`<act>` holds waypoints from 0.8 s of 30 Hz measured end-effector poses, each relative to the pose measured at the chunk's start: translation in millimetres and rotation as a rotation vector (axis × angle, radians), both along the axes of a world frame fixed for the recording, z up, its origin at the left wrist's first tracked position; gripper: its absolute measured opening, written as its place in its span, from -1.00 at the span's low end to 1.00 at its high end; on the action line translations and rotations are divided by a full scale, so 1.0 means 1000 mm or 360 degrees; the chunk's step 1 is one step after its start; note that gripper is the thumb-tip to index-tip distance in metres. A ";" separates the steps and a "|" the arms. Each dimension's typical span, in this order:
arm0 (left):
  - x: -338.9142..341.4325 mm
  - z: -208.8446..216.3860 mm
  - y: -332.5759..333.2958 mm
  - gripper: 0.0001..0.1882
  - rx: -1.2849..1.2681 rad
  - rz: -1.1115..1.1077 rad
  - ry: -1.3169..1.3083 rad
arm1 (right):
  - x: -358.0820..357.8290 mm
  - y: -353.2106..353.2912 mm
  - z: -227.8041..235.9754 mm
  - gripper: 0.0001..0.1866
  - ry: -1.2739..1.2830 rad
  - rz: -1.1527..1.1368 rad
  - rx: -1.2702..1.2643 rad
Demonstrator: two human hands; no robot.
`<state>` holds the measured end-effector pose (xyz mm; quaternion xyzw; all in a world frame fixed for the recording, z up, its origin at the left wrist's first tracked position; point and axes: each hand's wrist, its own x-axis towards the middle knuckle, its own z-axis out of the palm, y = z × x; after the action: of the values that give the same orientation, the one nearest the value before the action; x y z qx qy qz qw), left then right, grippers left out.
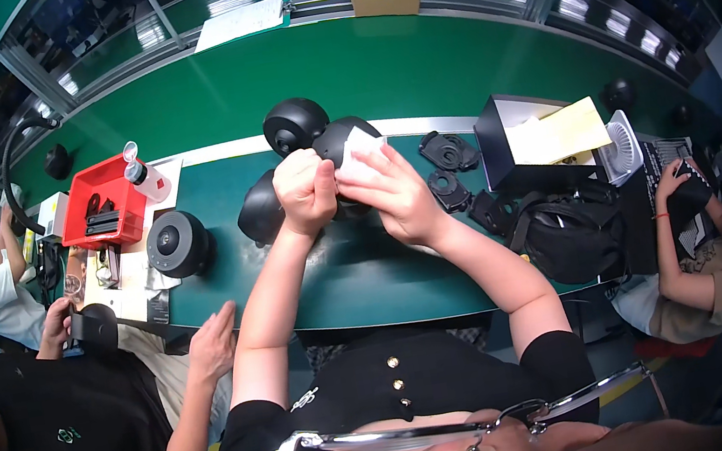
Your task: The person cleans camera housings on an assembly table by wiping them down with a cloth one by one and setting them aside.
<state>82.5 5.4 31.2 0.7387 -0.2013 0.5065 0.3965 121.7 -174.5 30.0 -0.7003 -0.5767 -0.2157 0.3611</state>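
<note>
In front of me, a glossy black ball-shaped device (335, 142) sits on the green work table (341, 280). My right hand (396, 196) presses a white cloth (363, 151) against its right side, with the fingers together over the cloth. At the ball's left edge, my left hand (306, 192) is closed in a fist; what its fingers hold, if anything, is hidden. Another black ball with a round lens-like spot (296, 125) stands just behind. A third black ball (259, 210) lies beside my left wrist, partly covered by it.
A grey-faced round device (179, 243) and a red bin (105, 205) with a bottle (148, 180) stand left. Black plastic brackets (449, 153), an open box (534, 127) and a black bag (570, 235) lie right. A co-worker's hand (213, 343) is close by my left arm.
</note>
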 end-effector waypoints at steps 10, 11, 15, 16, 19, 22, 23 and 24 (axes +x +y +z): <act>-0.023 0.001 -0.026 -0.59 0.0312 -0.0336 -0.0188 | 0.060 -0.009 -0.020 -0.71 0.2113 0.0338 0.0254; -0.024 0.004 -0.028 -0.59 0.0311 -0.0334 -0.0183 | 0.058 -0.010 -0.026 -0.72 0.2345 0.0393 0.0332; -0.026 0.009 -0.031 -0.50 0.0354 -0.0323 -0.0278 | 0.054 -0.023 -0.039 -0.73 0.2743 0.0483 0.0354; -0.026 0.008 -0.031 -0.50 0.0340 -0.0330 -0.0306 | 0.052 -0.028 -0.039 -0.73 0.2804 0.0481 0.0270; -0.025 0.006 -0.030 -0.55 0.0234 -0.0287 -0.0358 | 0.047 -0.039 -0.057 -0.74 0.2749 0.0347 0.0179; -0.025 0.007 -0.027 -0.53 0.0159 -0.0247 -0.0326 | 0.048 -0.060 -0.049 -0.75 0.1442 -0.0162 -0.0948; -0.025 0.006 -0.026 -0.51 0.0124 -0.0234 -0.0320 | 0.041 -0.065 -0.029 -0.75 0.1034 -0.0174 -0.0913; -0.024 0.006 -0.027 -0.51 0.0123 -0.0226 -0.0320 | 0.056 -0.072 -0.059 -0.73 0.0644 -0.0172 -0.0784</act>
<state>58.8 -21.2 37.0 0.6827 -0.3113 0.5406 0.3805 178.0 -246.9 -28.6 -0.8249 -0.4902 0.0550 0.2762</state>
